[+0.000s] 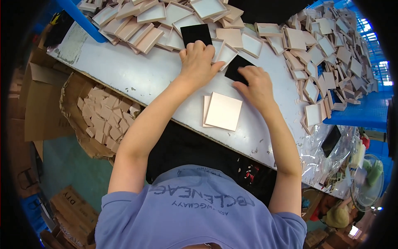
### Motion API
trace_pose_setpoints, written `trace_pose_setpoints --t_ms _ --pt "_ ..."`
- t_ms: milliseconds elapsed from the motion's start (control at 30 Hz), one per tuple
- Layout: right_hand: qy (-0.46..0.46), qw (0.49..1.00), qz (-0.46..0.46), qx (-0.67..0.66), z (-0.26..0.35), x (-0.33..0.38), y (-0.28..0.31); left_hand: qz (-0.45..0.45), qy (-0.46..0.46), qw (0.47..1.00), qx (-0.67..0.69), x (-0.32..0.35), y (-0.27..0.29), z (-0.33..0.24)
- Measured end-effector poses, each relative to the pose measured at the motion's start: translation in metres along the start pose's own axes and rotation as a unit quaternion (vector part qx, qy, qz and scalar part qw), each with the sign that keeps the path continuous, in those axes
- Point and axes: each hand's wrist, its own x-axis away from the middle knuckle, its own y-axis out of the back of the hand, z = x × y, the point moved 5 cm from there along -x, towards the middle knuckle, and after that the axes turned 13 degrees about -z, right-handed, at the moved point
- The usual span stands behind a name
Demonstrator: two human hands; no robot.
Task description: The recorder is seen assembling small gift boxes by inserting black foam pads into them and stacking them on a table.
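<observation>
My left hand point(197, 60) reaches to the edge of the pile, its fingers curled over the near side of a black square pad point(195, 33). Its thumb presses the near edge of a shallow, pale pink box tray point(227, 54) with a white inside. Just to the right, my right hand point(257, 85) has its fingers and thumb closed at the right side of another black square pad point(236, 68), which lies against that tray. Nearer to me, two pale pink square box pieces point(224, 112) rest overlapped on the white tabletop point(170, 89).
Many trays and lids point(137, 29) heap along the far side. More boxes point(327, 58) fill a blue crate point(356, 118) on the right. Below the table's left edge stands a carton point(74, 120) of small pink pieces. Clear plastic wrap point(317, 153) lies near the right end.
</observation>
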Motion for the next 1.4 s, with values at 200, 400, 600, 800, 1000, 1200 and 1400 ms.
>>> trace_pose_setpoints --t_ms 200,400,600,800,1000,1200,1400 --pt "-0.051 0.997 -0.055 -0.013 -0.008 0.005 -0.004 0.054 0.043 0.989 0.134 -0.004 0.05 -0.011" --pt "-0.33 0.923 -0.058 -0.191 -0.049 0.011 -0.006 0.142 -0.1 0.96 0.218 0.05 0.084 -0.069" --pt "-0.212 0.916 -0.313 -0.134 -0.015 0.035 0.046 0.186 -0.066 0.942 0.272 0.083 0.055 -0.06" --pt "0.144 0.988 -0.011 -0.062 0.072 0.056 0.049 0.139 -0.019 0.94 0.31 0.091 0.051 -0.05" --pt "0.111 0.979 0.055 -0.162 0.078 0.048 0.042 0.128 -0.02 0.947 0.295 0.084 0.053 -0.053" --pt "-0.038 0.987 -0.108 -0.116 -0.018 0.026 0.048 0.236 -0.094 0.955 0.153 0.087 0.056 -0.059" --pt "-0.074 0.934 -0.076 0.343 -0.148 0.054 0.062 0.219 -0.08 0.953 0.194 0.087 0.051 -0.059"
